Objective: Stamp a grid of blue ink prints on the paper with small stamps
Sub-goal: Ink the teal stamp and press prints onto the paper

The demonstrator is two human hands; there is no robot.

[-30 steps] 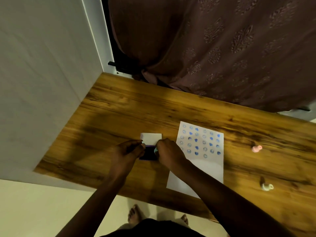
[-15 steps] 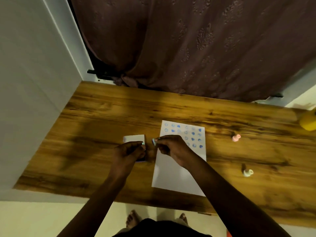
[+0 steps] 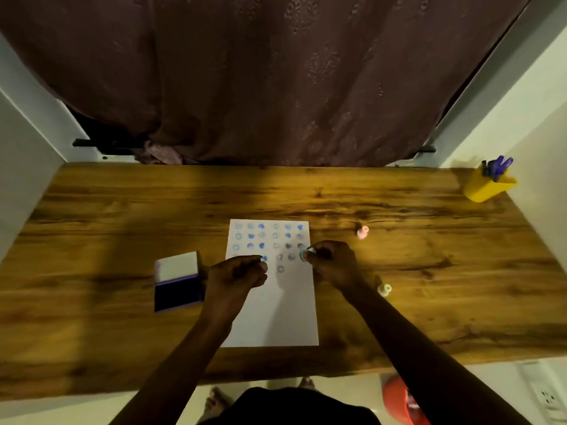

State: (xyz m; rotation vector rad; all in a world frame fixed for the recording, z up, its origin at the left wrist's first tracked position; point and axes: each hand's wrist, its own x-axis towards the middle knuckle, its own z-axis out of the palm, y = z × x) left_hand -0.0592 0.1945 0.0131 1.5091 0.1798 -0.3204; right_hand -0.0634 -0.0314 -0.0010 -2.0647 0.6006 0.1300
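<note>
A white sheet of paper (image 3: 276, 308) lies on the wooden table (image 3: 107, 216), its upper part covered with rows of blue prints. My right hand (image 3: 333, 265) pinches a small pale blue stamp (image 3: 306, 253) over the paper's right edge, at the end of the lower rows. My left hand (image 3: 236, 276) hovers over the paper's left side with fingers curled, and a small stamp seems to show at its fingertips. The open ink pad (image 3: 178, 282), with a dark blue pad and white lid, sits left of the paper.
A pink stamp (image 3: 362, 232) and a pale green stamp (image 3: 384, 289) stand right of the paper. A yellow cup of purple pens (image 3: 487, 185) is at the far right corner. A brown curtain hangs behind the table. Walls close in on both sides.
Both hands left the ink pad and moved right over the paper; the right hand carried its stamp to the paper's right edge. The camera view swung right, revealing the pen cup.
</note>
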